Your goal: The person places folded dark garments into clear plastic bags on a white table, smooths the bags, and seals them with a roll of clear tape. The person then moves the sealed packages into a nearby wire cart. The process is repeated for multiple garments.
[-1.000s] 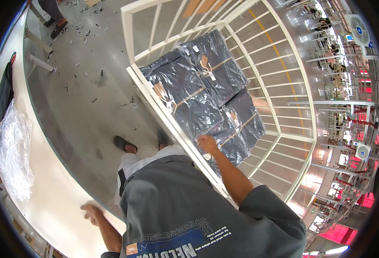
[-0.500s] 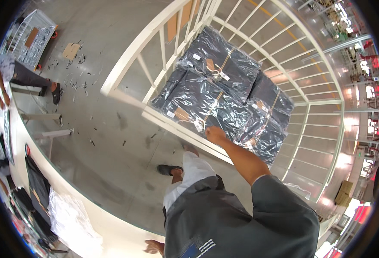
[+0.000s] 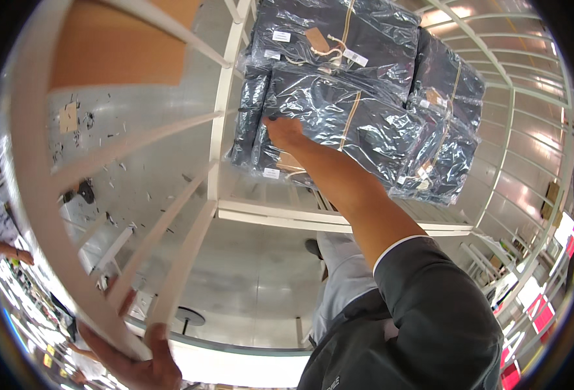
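My right hand [image 3: 284, 134] is closed at the left edge of a dark folded garment in a clear plastic bag [image 3: 313, 104], pinching that edge. Further bagged dark garments lie behind it [image 3: 378, 32], at its left [image 3: 251, 110] and at its right [image 3: 453, 71], with brown tags, white labels and cords. The stacks lie in a white barred cage cart [image 3: 345, 221]. My left hand [image 3: 137, 370] wraps round the cart's white top rail [image 3: 36, 149] at the lower left; bars partly hide its fingers.
A brown cardboard panel [image 3: 118, 49] is at the cart's left side. Black scraps and a cardboard piece [image 3: 68, 117] lie on the grey floor. A pale table [image 3: 241, 364] runs along the lower edge. A co-worker's arm [image 3: 12, 252] shows at far left.
My view has come closer to the cart. My right hand has shifted from the stack's front to its left edge. My left hand, earlier by the table, now holds the cart rail.
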A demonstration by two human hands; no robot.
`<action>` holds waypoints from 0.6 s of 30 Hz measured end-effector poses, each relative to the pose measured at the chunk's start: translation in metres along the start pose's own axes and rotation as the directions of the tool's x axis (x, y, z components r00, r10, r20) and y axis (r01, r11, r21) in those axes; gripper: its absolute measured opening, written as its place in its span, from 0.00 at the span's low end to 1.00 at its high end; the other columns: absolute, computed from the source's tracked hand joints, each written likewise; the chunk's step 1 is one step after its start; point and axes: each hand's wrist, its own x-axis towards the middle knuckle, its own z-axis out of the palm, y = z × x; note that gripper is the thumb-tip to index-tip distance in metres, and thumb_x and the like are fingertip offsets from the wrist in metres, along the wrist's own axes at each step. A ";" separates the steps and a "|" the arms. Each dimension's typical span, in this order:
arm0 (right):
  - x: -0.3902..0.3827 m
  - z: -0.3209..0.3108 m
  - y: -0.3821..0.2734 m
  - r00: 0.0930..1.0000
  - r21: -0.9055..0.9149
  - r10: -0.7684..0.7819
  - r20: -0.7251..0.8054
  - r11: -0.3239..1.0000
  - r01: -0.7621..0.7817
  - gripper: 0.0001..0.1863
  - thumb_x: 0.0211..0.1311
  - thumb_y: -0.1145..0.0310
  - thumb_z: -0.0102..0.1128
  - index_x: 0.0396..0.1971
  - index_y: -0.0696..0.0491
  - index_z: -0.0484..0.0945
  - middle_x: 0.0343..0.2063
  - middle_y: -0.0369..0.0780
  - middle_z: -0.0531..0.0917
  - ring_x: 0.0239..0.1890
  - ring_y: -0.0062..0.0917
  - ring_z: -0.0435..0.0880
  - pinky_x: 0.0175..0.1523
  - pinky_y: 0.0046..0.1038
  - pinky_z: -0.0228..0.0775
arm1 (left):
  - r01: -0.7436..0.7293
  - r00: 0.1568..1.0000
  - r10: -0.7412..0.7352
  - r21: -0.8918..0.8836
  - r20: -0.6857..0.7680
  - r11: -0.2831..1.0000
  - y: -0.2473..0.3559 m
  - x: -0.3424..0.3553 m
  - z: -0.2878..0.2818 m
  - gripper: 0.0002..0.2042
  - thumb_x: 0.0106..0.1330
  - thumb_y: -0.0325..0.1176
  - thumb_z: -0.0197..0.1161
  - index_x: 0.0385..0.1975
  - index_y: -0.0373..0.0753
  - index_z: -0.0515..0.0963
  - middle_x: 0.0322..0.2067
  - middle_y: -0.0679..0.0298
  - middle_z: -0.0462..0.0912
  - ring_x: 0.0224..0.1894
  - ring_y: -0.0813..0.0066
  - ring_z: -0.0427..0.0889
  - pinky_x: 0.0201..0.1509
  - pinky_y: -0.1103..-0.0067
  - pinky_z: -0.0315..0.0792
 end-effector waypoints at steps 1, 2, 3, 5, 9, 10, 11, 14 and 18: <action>0.015 -0.003 -0.002 1.000 -0.005 -0.008 -0.028 1.000 0.008 0.24 0.67 0.69 0.52 0.63 0.39 0.73 0.46 0.44 0.87 0.48 0.41 0.88 0.46 0.45 0.80 | 0.025 0.998 -0.034 -0.140 -0.061 0.990 -0.009 0.003 0.010 0.37 0.66 0.29 0.70 0.70 0.28 0.55 0.55 0.37 0.77 0.54 0.50 0.84 0.50 0.65 0.82; 0.027 -0.007 -0.002 1.000 -0.061 0.013 0.002 0.998 -0.013 0.24 0.66 0.68 0.53 0.62 0.38 0.74 0.44 0.43 0.88 0.48 0.40 0.88 0.45 0.45 0.81 | -0.073 0.987 0.032 -0.255 -0.159 0.964 -0.009 0.008 0.019 0.31 0.68 0.26 0.67 0.67 0.28 0.59 0.48 0.41 0.82 0.46 0.53 0.88 0.40 0.72 0.83; 0.038 -0.012 -0.001 0.999 -0.119 0.034 0.031 0.992 -0.030 0.23 0.66 0.68 0.55 0.61 0.38 0.76 0.43 0.43 0.88 0.48 0.40 0.88 0.43 0.45 0.81 | 0.004 0.987 -0.058 -0.345 -0.149 0.939 -0.002 0.005 0.023 0.32 0.68 0.28 0.66 0.67 0.27 0.57 0.44 0.42 0.83 0.43 0.54 0.88 0.36 0.73 0.84; 0.053 -0.015 -0.005 0.992 -0.209 0.051 0.115 0.977 -0.026 0.21 0.64 0.68 0.58 0.57 0.39 0.79 0.43 0.42 0.88 0.47 0.39 0.89 0.41 0.46 0.82 | 0.126 0.980 -0.176 -0.403 -0.090 0.906 0.000 0.006 0.020 0.35 0.69 0.32 0.67 0.69 0.27 0.54 0.44 0.41 0.82 0.42 0.53 0.89 0.33 0.73 0.84; 0.077 0.000 0.004 0.997 -0.218 -0.007 0.079 0.976 0.024 0.14 0.59 0.71 0.62 0.44 0.47 0.88 0.42 0.43 0.89 0.46 0.39 0.90 0.42 0.43 0.83 | 0.142 0.987 -0.162 -0.465 -0.003 0.874 -0.002 0.010 0.017 0.38 0.69 0.34 0.68 0.71 0.31 0.51 0.48 0.41 0.80 0.43 0.49 0.88 0.35 0.72 0.85; 0.071 -0.001 -0.002 0.997 -0.201 -0.059 0.047 0.977 0.067 0.14 0.58 0.71 0.62 0.43 0.48 0.88 0.42 0.43 0.90 0.45 0.40 0.90 0.43 0.42 0.84 | 0.133 0.987 -0.157 -0.454 -0.015 0.881 -0.003 0.008 0.017 0.38 0.69 0.33 0.68 0.72 0.32 0.50 0.49 0.41 0.80 0.43 0.49 0.88 0.35 0.72 0.85; 0.065 -0.003 -0.008 0.994 -0.184 -0.109 0.012 0.977 0.109 0.14 0.58 0.71 0.62 0.43 0.49 0.89 0.41 0.43 0.90 0.45 0.40 0.90 0.44 0.42 0.84 | 0.122 0.988 -0.151 -0.444 -0.029 0.887 -0.007 0.006 0.018 0.38 0.69 0.32 0.68 0.72 0.32 0.50 0.50 0.41 0.80 0.44 0.49 0.88 0.35 0.71 0.86; 0.039 -0.015 -0.031 0.966 -0.159 -0.252 -0.057 0.958 0.240 0.10 0.57 0.72 0.61 0.37 0.51 0.87 0.36 0.45 0.90 0.42 0.42 0.90 0.42 0.43 0.83 | 0.127 0.987 -0.158 -0.403 -0.043 0.906 -0.007 0.002 0.017 0.37 0.69 0.30 0.67 0.72 0.34 0.51 0.52 0.43 0.80 0.44 0.49 0.88 0.35 0.72 0.86; 0.029 -0.014 -0.064 0.945 0.022 -0.236 -0.226 0.969 0.247 0.11 0.65 0.68 0.55 0.43 0.53 0.83 0.37 0.49 0.87 0.40 0.45 0.88 0.39 0.45 0.80 | 0.116 0.992 -0.128 -0.384 -0.007 0.916 -0.004 0.010 0.015 0.34 0.69 0.29 0.66 0.70 0.30 0.55 0.53 0.42 0.80 0.45 0.51 0.88 0.36 0.73 0.85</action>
